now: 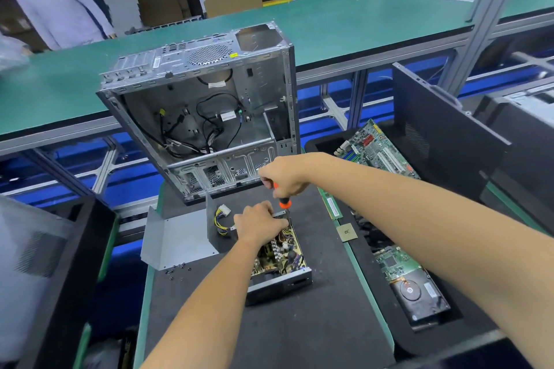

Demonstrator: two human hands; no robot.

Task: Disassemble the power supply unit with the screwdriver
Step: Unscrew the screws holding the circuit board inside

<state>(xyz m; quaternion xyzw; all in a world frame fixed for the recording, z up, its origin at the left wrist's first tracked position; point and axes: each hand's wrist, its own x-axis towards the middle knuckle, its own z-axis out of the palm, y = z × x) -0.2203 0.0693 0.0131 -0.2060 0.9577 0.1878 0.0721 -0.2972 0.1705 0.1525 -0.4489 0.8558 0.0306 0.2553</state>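
the opened power supply unit (281,260) — a shallow grey metal tray with a yellowish circuit board crowded with components and coloured wires — lies at the centre of the frame on a dark work mat (299,323) edged in green. its far end is covered by the left hand (260,222), whose forearm rises from the bottom centre of the frame; the fingers are curled down over the unit's far rim, gripping it, knuckles up.

just above, the right hand (281,176) comes in from the lower right on a long bare forearm, wrist bent downward. its fingers are clenched round the top of the orange-and-black handled screwdriver (284,202), which stands nearly upright, its shaft pointing down into the far right corner of the unit, right beside the left hand's fingers. the tip itself cannot be made out.

to the left of the unit lies a bent grey sheet-metal cover (177,241), with a bundle of yellow and black wires ending in a white connector (222,215) against its upright flap. small dark screws (177,269) are scattered near the cover's lower edge. behind the hands stands an emptied silver computer case (204,111), tilted, cables loose inside. in the right of the frame a black bin (329,144) holds green circuit boards (371,144).
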